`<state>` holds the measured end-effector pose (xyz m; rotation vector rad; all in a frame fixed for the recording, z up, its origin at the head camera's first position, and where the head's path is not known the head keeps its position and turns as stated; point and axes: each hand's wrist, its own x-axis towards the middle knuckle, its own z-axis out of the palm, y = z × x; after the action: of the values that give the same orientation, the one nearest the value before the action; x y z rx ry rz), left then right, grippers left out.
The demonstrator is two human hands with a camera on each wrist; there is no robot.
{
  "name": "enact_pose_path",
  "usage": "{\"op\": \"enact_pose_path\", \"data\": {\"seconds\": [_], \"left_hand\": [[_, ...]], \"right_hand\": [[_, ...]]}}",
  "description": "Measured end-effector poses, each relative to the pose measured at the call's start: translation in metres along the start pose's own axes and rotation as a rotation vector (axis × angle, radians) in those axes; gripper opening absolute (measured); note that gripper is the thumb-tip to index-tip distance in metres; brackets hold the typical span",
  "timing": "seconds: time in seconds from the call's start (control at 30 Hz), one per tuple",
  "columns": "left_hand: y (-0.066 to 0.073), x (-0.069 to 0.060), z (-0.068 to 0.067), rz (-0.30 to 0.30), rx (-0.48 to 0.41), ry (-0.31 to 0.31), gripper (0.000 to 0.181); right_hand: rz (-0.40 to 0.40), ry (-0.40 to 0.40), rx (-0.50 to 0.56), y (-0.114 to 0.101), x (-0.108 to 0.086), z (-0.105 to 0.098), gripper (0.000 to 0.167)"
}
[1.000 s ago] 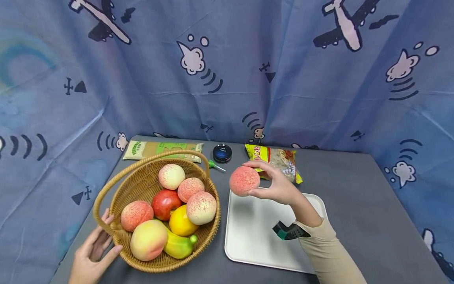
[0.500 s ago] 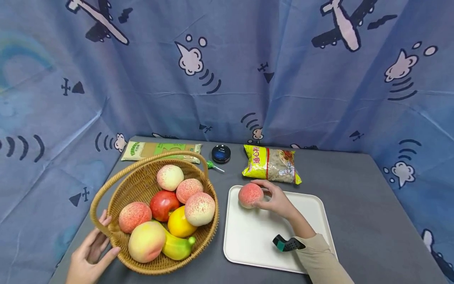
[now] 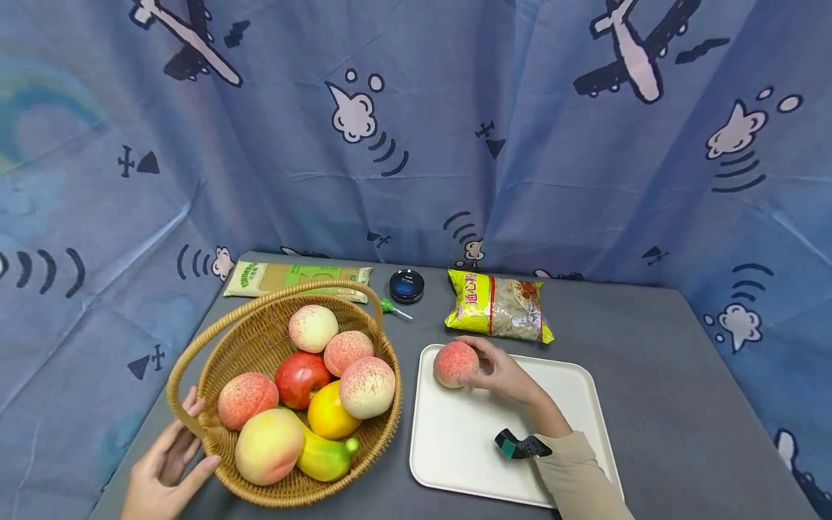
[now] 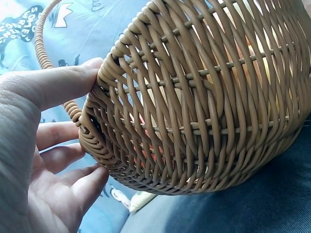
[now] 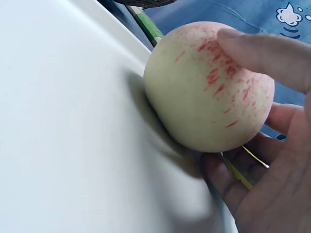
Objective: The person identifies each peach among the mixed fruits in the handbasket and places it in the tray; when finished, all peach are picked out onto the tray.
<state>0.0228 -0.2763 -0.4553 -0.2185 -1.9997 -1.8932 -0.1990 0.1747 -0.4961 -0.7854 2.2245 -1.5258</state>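
Observation:
My right hand holds a peach at the far left part of a white tray, thumb on one side and fingers on the other. In the right wrist view the peach looks pale with red specks and sits at the tray's surface; whether it bears its full weight there I cannot tell. At the left, my left hand grips the edge of a wicker basket. The left wrist view has the thumb and fingertips on the basket's rim. Inside lie several peaches, a red apple, a yellow lemon-like fruit and a banana.
Behind the tray lies a yellow pasta bag. A round dark tin, a green lollipop and a long noodle packet are near the back edge. A blue patterned curtain surrounds the grey table.
My right hand has lowered the peach from above the tray's far edge down to the tray. My left hand and the basket have hardly moved.

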Motion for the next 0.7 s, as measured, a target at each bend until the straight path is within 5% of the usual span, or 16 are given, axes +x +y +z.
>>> {"op": "enact_pose_path", "data": {"seconds": [0.2, 0.43, 0.7], "left_hand": [[0.000, -0.001, -0.001, -0.030, 0.029, 0.008, 0.071], [-0.001, 0.000, -0.002, 0.049, -0.014, -0.027, 0.072], [0.002, 0.001, -0.001, 0.011, 0.054, -0.024, 0.073]], "right_hand": [[-0.003, 0.018, -0.026, 0.001, -0.001, 0.002, 0.069], [-0.102, 0.125, -0.020, -0.026, -0.002, 0.002, 0.070], [-0.231, 0.021, -0.036, -0.077, 0.007, 0.011, 0.070]]}}
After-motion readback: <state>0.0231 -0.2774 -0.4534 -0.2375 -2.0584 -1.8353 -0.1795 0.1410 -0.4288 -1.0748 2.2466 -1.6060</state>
